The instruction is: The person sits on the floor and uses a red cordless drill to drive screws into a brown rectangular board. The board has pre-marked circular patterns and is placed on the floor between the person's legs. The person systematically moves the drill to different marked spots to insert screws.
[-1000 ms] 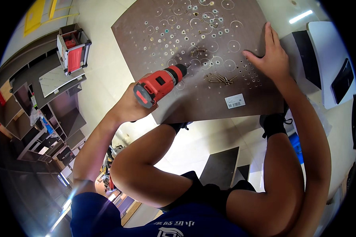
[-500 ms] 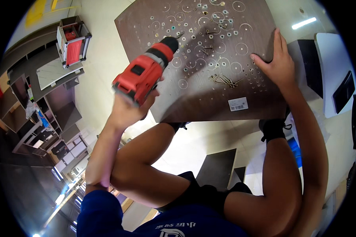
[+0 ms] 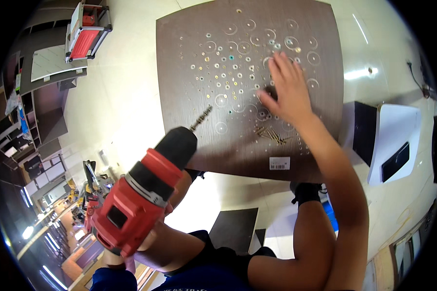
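Observation:
My left hand (image 3: 149,238) is wrapped round the handle of a red and black cordless drill (image 3: 131,206), raised close to me, left of the board's near edge. Its spiral drill bit (image 3: 201,118) points up and to the right, across the brown wooden board (image 3: 194,29). That board is dotted with many drilled holes and scribed circles. Over its right half reaches my right hand (image 3: 291,89), fingers outstretched and nothing seen in it; whether the palm touches the wood I cannot tell. A small heap of brass-coloured screws (image 3: 274,137) lies below that hand, above a white label (image 3: 279,163).
A white-topped stand (image 3: 398,123) with a black phone (image 3: 395,161) on it is at the right. Dark panel pieces (image 3: 231,228) lie on the floor between my legs. At far left are a red-and-grey cart (image 3: 85,41) and dark shelving; several power tools (image 3: 94,186) sit lower left.
The drill has come back from over the board, nearer to me. My right hand has left the board's right edge and moved inward, covering where loose screws lay. The view has shifted.

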Demonstrator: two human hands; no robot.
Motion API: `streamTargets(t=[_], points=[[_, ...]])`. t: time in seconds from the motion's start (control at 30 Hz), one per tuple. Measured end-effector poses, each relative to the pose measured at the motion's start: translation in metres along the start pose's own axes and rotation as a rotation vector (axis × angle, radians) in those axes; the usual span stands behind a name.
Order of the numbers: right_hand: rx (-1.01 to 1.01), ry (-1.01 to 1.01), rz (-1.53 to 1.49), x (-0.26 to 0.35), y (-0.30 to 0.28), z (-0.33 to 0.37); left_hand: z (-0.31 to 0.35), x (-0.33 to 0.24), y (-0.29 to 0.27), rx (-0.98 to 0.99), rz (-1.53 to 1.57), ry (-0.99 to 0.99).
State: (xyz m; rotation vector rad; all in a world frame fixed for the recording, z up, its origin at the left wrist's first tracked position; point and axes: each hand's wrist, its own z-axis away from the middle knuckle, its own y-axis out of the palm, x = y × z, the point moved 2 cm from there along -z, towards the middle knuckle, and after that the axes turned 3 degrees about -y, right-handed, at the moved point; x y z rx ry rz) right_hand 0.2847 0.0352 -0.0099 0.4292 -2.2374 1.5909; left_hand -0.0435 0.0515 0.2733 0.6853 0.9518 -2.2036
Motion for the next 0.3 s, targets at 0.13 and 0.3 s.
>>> streamTargets(t=[0.13,0.3], points=[[0.172,-0.228,-0.107,0.015,0.002,0.011,0.003,0.001,-0.026,0.153,-0.372,-0.148],[0.229,-0.294,-0.226,0.016,-0.008,0.015,0.012,0.023,-0.031,0.166,-0.023,-0.171]])
